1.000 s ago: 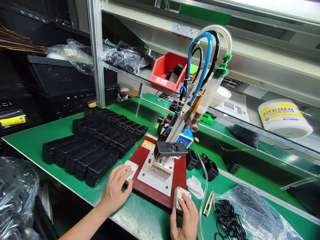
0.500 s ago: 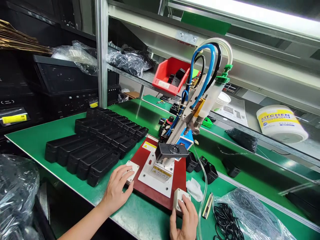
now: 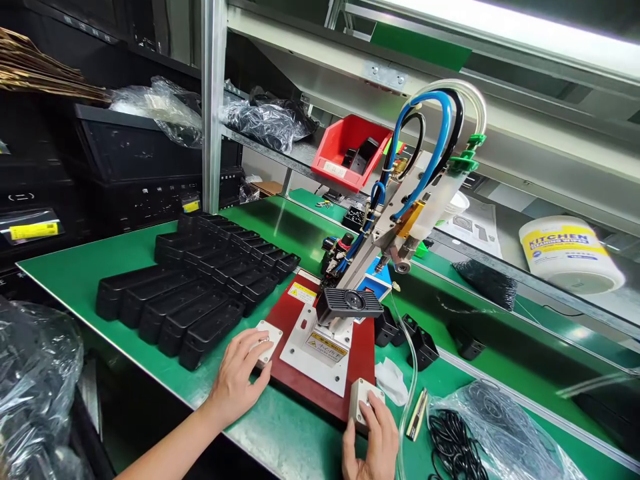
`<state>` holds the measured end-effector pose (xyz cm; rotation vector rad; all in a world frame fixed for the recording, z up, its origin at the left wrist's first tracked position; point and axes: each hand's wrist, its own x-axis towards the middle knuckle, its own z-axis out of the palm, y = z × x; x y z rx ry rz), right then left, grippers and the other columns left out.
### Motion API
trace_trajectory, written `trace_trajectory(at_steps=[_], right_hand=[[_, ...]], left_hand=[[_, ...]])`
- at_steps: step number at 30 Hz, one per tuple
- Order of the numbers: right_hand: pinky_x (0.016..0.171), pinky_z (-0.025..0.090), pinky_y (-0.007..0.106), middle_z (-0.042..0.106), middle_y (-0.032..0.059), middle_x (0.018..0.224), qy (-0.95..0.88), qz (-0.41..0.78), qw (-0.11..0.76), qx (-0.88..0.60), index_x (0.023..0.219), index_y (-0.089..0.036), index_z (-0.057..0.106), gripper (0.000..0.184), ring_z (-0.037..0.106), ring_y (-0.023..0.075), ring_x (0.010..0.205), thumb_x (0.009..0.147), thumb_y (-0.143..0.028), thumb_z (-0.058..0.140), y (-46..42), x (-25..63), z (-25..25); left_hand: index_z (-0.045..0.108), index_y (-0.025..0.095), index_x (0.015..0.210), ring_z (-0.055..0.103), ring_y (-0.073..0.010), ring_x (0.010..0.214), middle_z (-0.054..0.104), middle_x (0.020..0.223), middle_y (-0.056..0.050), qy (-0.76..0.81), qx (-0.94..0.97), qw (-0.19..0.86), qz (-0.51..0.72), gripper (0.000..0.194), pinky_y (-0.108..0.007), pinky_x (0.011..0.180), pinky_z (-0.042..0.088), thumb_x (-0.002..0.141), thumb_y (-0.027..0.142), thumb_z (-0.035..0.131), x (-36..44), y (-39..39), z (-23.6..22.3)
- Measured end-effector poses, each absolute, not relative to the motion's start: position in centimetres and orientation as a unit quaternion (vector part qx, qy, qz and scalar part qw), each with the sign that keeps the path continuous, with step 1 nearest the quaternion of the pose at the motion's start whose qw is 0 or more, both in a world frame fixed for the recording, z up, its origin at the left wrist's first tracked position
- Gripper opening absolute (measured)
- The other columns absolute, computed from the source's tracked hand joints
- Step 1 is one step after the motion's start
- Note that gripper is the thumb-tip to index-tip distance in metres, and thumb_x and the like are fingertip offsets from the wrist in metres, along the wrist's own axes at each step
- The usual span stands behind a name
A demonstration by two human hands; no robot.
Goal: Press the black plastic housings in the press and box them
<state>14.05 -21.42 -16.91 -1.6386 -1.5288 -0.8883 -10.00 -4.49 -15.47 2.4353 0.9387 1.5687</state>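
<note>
A dispensing machine (image 3: 400, 207) with blue and black hoses stands on a red base plate (image 3: 363, 353). A black ribbed part (image 3: 349, 303) with a round lens sits on its white fixture, under the nozzle. My left hand (image 3: 239, 380) rests on the white button box (image 3: 266, 340) at the plate's left corner, fingers curled over it. My right hand (image 3: 373, 440) lies on the second white button box (image 3: 364, 397) at the front right corner, fingertips on its top.
Rows of black plastic housings (image 3: 200, 293) lie on the green bench to the left. A bag of black rubber rings (image 3: 470, 433) sits at the right front. A red bin (image 3: 345, 150) and a white wipes tub (image 3: 570, 253) stand on the shelf behind.
Both hands stay on the button boxes. The view has shifted slightly; the machine head looks a little lower relative to the part.
</note>
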Motion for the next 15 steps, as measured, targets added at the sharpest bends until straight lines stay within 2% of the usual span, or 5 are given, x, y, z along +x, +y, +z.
trace_trajectory(at_steps=[15], right_hand=[[0.088,0.046,0.049,0.056,0.018,0.123,-0.598,-0.33,0.356,-0.638,0.119,-0.013,0.056,0.038,0.054,0.0344,0.112,0.082,-0.022,0.06,-21.5,14.26,-17.14]], left_hand=[[0.055,0.019,0.114,0.051,-0.0271,0.117,0.058,0.118,-0.011,0.308,0.803,0.031,0.509,0.034,-0.045,0.094,0.047,0.082,0.009,0.057,-10.04,-4.75,-15.69]])
